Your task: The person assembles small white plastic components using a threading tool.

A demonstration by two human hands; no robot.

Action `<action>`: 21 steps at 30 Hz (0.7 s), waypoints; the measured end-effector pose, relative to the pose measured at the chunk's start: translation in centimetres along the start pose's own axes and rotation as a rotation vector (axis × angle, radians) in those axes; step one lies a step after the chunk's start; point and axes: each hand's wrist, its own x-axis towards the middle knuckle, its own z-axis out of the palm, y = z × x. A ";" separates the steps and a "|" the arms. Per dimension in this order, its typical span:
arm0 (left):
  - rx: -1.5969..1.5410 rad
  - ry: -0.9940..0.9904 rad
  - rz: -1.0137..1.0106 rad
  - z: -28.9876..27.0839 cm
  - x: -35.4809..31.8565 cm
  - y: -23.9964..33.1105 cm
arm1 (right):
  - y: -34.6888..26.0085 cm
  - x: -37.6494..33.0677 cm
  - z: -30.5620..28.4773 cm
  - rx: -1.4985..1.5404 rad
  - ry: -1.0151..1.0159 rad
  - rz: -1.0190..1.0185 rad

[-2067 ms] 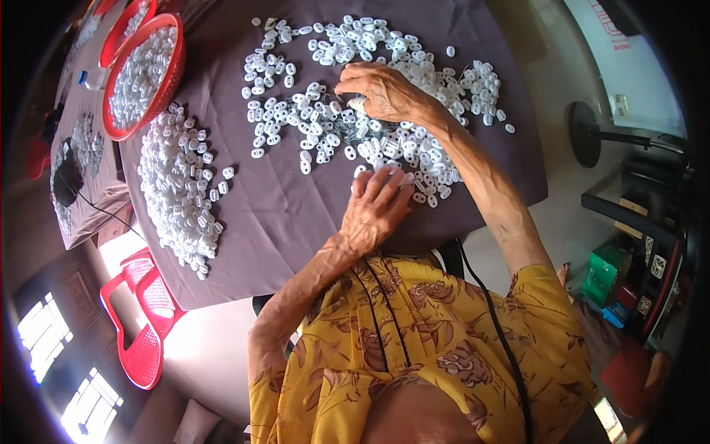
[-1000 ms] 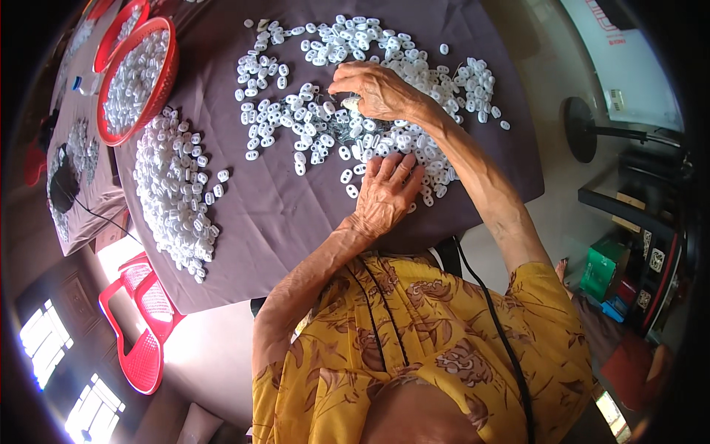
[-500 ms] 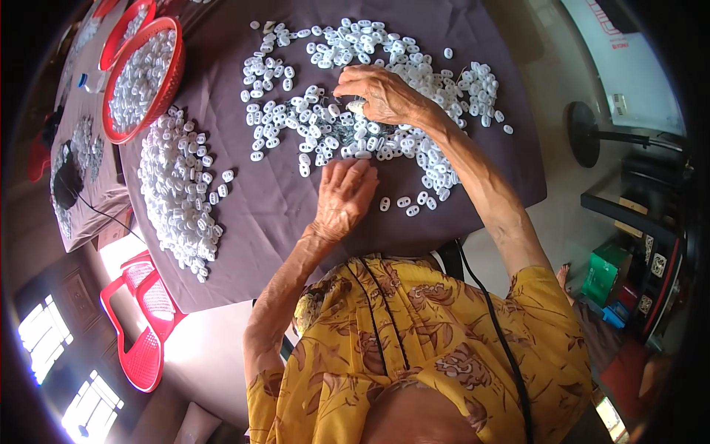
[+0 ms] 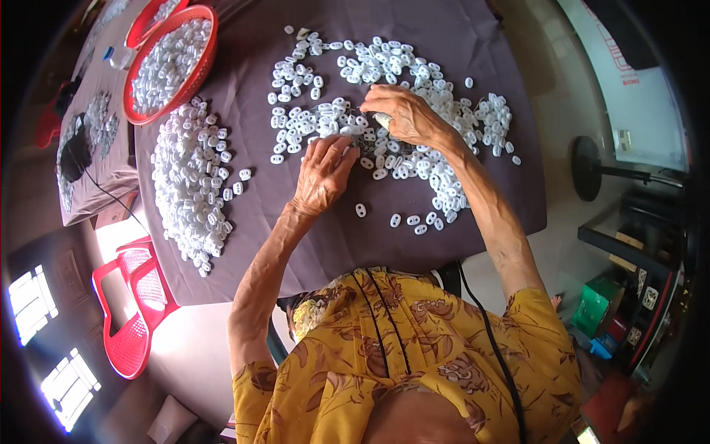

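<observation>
Small white plastic pieces (image 4: 381,59), each with two holes, lie scattered over a dark cloth-covered table. My left hand (image 4: 324,174) reaches into their near edge, its fingers bent down among the pieces; whatever sits under the fingertips is hidden. Bent over the middle of the spread, my right hand (image 4: 410,118) has its thumb and fingers drawn together. A small pale thing (image 4: 382,120) shows at its thumb, too small to identify. Between the hands some dark, thread-like material (image 4: 376,140) lies partly covered by white pieces. One loose piece (image 4: 361,210) lies nearer to me.
A long heap of the same white pieces (image 4: 188,177) lies to the left. Behind it stands a red basket (image 4: 208,55) full of them, beside a second red basket (image 4: 140,28). A red plastic chair (image 4: 127,348) stands lower left; a black stand base (image 4: 586,169) is at right.
The whole view has shifted, so the table appears farther right. My left hand has moved leftward and forward into the pieces, uncovering a loose piece. My right hand stays over the same spot.
</observation>
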 end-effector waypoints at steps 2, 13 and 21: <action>-0.043 0.042 -0.009 -0.7 0.0 1.2 | 0.2 -0.1 0.0 0.013 0.001 0.012; -0.026 -0.088 -0.148 -1.8 -2.6 2.2 | -2.5 0.4 0.4 -0.133 -0.038 -0.152; 0.049 0.060 -0.229 0.0 -0.2 -0.5 | 0.2 4.9 -0.5 -0.143 -0.047 -0.137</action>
